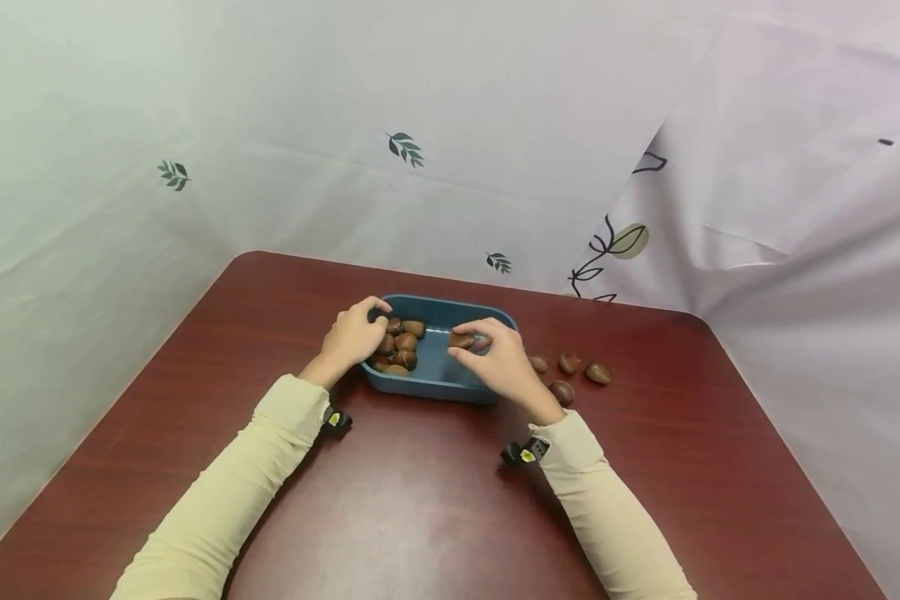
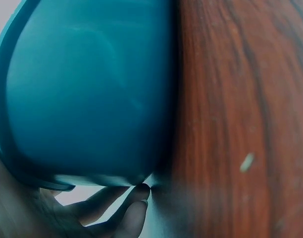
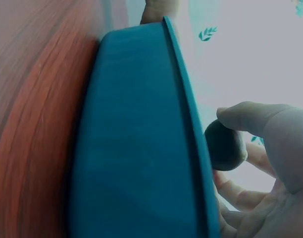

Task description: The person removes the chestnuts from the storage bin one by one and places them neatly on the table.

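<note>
A blue rectangular tray stands near the table's far edge, with several brown chestnuts gathered in its left end. My left hand holds that end: the thumb is over the rim and the fingers lie along the outer wall. In the left wrist view, these fingers show beside the tray wall. Above the right half of the tray, my right hand pinches one chestnut between thumb and fingers. The right wrist view shows this chestnut just beyond the tray's rim.
Several loose chestnuts lie on the dark red wooden table to the right of the tray, some close to my right wrist. A pale cloth with leaf prints hangs behind the table and at its sides.
</note>
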### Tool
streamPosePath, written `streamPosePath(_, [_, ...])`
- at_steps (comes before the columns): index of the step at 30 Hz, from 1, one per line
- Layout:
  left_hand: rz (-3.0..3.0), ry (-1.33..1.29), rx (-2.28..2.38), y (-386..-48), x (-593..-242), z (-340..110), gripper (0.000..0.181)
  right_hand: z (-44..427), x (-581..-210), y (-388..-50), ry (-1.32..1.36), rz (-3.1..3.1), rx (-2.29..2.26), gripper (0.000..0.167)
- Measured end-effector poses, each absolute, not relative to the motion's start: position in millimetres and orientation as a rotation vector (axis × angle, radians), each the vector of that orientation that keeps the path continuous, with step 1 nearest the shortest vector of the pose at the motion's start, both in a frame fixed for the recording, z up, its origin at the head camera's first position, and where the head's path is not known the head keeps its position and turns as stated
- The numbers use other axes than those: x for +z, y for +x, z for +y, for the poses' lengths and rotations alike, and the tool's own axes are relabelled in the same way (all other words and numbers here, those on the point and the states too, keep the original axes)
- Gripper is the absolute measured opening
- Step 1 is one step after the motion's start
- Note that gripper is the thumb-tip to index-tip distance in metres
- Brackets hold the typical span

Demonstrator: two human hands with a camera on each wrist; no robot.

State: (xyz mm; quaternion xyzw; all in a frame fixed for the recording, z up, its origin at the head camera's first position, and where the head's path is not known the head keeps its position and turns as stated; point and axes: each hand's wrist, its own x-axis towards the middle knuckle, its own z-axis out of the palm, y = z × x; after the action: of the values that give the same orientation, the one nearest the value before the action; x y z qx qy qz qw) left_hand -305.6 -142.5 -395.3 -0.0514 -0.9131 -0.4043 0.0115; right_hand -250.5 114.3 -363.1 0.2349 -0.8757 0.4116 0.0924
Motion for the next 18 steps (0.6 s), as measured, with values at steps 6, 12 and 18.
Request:
streamPosePath(6, [-2.83, -0.175, -1.274, -305.4, -396.5, -143.4, 0.034, 138.9, -360.9, -240.8, 0.634, -2.587, 1.175, 0.027])
streamPosePath(12, [-2.831, -0.174, -1.268, -305.5, -395.8, -143.0, 0.033, 164.1, -364.0, -229.8, 0.552, -2.603, 1.153, 0.028])
streamPosePath(18, [-2.826, -0.165, -1.273, -304.9, -395.9, -142.9, 0.033, 185.2, -367.4, -221.0, 0.499, -2.607, 1.154, 0.029])
